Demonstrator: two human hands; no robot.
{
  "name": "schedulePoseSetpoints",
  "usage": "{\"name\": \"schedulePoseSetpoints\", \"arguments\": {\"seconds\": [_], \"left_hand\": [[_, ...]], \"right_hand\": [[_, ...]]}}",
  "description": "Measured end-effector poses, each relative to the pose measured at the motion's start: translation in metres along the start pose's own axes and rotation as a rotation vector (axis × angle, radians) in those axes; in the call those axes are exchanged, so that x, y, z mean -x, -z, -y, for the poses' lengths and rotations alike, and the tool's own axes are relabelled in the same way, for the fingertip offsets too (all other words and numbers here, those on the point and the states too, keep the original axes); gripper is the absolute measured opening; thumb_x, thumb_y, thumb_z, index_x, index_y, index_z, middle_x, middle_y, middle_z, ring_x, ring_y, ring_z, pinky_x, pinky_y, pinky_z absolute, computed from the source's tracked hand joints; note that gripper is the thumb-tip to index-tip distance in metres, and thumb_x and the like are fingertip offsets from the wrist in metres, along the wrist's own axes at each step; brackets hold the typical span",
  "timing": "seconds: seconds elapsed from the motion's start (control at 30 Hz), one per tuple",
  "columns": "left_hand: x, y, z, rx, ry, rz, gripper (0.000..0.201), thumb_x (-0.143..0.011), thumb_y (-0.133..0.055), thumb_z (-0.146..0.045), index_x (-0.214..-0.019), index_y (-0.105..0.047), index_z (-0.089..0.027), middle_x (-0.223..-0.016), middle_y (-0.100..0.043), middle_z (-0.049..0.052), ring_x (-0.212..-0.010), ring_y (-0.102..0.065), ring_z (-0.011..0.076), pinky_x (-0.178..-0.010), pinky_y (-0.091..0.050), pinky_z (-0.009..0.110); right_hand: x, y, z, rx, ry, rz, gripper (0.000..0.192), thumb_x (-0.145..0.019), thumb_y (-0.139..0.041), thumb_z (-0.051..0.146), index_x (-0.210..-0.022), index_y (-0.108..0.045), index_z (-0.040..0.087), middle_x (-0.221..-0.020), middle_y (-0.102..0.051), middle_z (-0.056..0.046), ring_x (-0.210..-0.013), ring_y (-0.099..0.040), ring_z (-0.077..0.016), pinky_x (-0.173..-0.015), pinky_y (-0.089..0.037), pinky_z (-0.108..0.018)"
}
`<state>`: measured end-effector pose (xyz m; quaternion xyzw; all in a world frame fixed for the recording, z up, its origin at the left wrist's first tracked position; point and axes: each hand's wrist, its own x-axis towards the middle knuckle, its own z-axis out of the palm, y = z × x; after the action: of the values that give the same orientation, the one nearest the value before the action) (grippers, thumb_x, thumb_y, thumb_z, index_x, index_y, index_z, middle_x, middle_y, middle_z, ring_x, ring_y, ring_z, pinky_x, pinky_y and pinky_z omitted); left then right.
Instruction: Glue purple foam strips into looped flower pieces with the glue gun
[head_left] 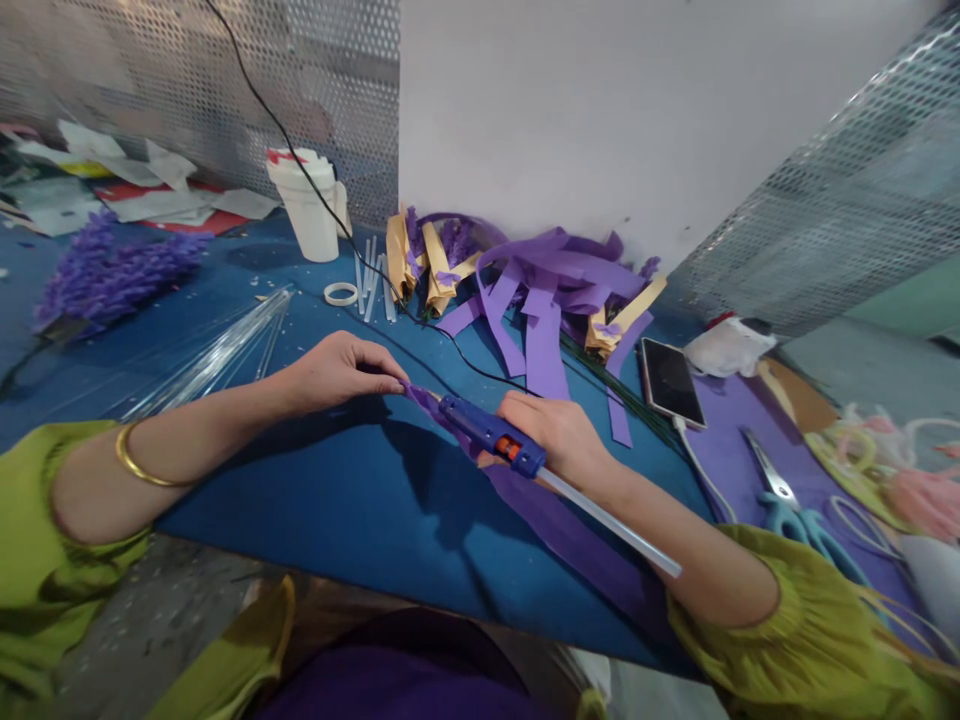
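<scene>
My right hand point(559, 432) grips a blue hot glue gun point(487, 432) with a clear glue stick point(611, 522) sticking out of its back. Its nozzle points left at a rolled purple paper piece point(421, 397). My left hand point(341, 370) pinches the end of that purple piece between fingertips, just above the blue table cover point(360, 500). A long purple paper strip point(570, 535) trails from under the gun toward my right elbow. The gun's black cord point(315, 190) runs up and away to the back left.
A heap of purple and tan paper strips point(540, 285) lies by the white wall. A white cup point(309, 205), tape ring point(341, 293), clear rods point(217, 355), purple flower bunch point(105, 275), phone point(670, 382) and teal scissors point(795, 510) lie around.
</scene>
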<state>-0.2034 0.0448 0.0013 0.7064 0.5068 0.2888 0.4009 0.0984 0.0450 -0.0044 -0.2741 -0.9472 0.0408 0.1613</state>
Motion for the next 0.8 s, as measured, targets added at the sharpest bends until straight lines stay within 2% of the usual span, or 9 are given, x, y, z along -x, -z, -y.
{"name": "schedulePoseSetpoints", "arguments": {"seconds": [0.2, 0.43, 0.8], "left_hand": [[0.0005, 0.0013, -0.0013, 0.001, -0.002, -0.017, 0.022, -0.07, -0.075, -0.04, -0.077, -0.08, -0.02, -0.079, -0.077, 0.006, -0.075, -0.067, 0.0204, -0.074, -0.053, 0.031], [0.0004, 0.0032, -0.002, 0.001, -0.007, -0.024, 0.02, -0.07, -0.074, -0.039, -0.076, -0.08, -0.02, -0.079, -0.076, 0.005, -0.075, -0.067, 0.0199, -0.075, -0.053, 0.03], [-0.0001, 0.0068, 0.0034, -0.018, -0.013, -0.053, 0.022, -0.071, -0.074, -0.039, -0.079, -0.081, -0.02, -0.081, -0.076, 0.005, -0.079, -0.067, 0.0211, -0.08, -0.052, 0.032]], "right_hand": [[0.0006, 0.0005, -0.0011, 0.015, -0.003, 0.006, 0.043, -0.093, -0.05, 0.061, -0.076, -0.053, 0.021, -0.072, -0.056, 0.001, -0.059, -0.049, -0.0119, -0.053, -0.024, -0.026], [0.0021, -0.0025, -0.0054, 0.07, 0.013, -0.046, 0.045, -0.089, -0.053, 0.064, -0.076, -0.049, 0.021, -0.07, -0.054, 0.001, -0.059, -0.049, -0.0117, -0.052, -0.023, -0.026], [0.0026, 0.0009, -0.0071, 0.08, 0.003, -0.013, 0.043, -0.091, -0.051, 0.062, -0.076, -0.051, 0.021, -0.07, -0.054, 0.0, -0.06, -0.049, -0.0127, -0.052, -0.022, -0.026]]}}
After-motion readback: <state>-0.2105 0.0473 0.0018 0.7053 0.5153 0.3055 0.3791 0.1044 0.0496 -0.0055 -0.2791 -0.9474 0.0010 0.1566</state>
